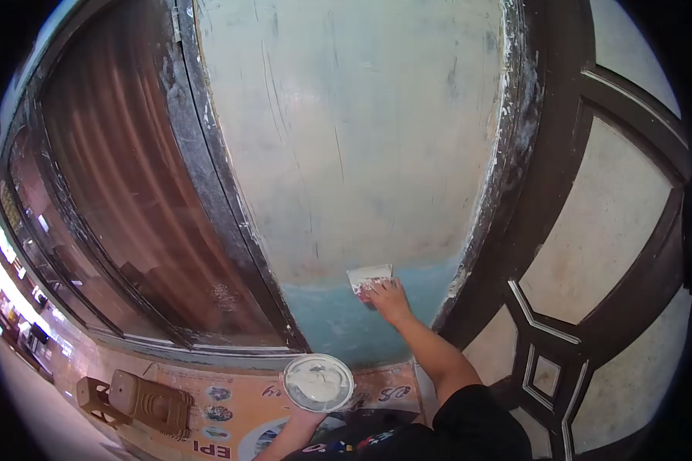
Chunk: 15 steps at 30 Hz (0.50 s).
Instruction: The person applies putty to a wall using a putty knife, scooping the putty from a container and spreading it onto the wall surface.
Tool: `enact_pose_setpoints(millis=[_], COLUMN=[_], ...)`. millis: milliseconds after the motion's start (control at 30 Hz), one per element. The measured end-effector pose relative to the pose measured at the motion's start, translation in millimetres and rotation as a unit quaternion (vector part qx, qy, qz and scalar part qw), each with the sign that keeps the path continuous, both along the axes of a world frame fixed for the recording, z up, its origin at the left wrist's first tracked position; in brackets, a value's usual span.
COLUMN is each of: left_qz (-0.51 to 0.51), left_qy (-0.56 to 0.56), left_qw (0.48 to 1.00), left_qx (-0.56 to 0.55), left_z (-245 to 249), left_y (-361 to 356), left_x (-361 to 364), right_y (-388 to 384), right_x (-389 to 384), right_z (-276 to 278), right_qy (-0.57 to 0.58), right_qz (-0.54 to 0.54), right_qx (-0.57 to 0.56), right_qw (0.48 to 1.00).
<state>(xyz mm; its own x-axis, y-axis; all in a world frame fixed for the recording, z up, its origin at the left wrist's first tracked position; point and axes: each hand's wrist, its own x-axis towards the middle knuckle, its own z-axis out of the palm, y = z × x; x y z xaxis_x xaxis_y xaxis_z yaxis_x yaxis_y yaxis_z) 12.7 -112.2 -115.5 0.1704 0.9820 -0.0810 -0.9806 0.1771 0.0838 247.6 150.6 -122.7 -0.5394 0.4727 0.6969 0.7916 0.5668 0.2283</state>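
Observation:
My right hand [387, 299] is closed round a wide putty knife [370, 273], whose white-smeared blade lies on the wall panel [361, 169]. The blade sits where the pale upper surface meets a blue lower band [354, 323]. Below, my left hand [306, 416] holds up a round container [319, 383] from underneath, with white paste inside. Most of its fingers are hidden beneath the container.
A glazed window [146, 192] with a dark frame and a curtain is on the left. To the right stands a dark-framed panelled door [600, 215]. Brown plastic stools [150, 403] and a printed orange banner [215, 399] are on the floor.

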Motion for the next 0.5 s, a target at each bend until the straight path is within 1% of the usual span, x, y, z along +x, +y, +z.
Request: enact_pose_setpoints(millis=[33, 100, 233, 333, 367, 467, 500], left_qz=[0.005, 0.012, 0.016, 0.019, 0.019, 0.015, 0.013], left_qy=[-0.002, -0.005, -0.016, -0.025, -0.027, -0.034, -0.036], left_qw=[1.000, 1.000, 1.000, 1.000, 0.999, 0.999, 0.999], left_qx=[0.002, 0.002, -0.003, 0.000, 0.002, 0.010, 0.013], left_z=[0.1, -1.0, -4.0, -3.5, -2.8, 0.5, 1.8], left_y=[-0.1, -3.4, -13.2, -15.8, -16.0, -10.5, -7.7], left_x=[-1.1, -2.4, -1.4, -1.9, -2.5, -2.2, -1.7], right_y=[-0.3, -3.3, -14.9, -24.0, -26.0, -30.8, -33.2], right_x=[-1.1, -2.5, 0.6, 0.3, 0.3, 3.2, 4.6], right_z=[-1.5, -4.2, 4.8, 7.9, 8.0, 22.0, 33.9], right_qy=[0.000, -0.009, -0.022, 0.036, 0.036, 0.067, 0.080], right_qz=[0.003, -0.020, -0.027, -0.019, -0.021, -0.033, -0.010], right_qx=[0.002, -0.054, -0.074, -0.077, -0.075, -0.037, -0.044], right_qw=[1.000, 0.998, 0.997, 0.996, 0.996, 0.997, 0.996])
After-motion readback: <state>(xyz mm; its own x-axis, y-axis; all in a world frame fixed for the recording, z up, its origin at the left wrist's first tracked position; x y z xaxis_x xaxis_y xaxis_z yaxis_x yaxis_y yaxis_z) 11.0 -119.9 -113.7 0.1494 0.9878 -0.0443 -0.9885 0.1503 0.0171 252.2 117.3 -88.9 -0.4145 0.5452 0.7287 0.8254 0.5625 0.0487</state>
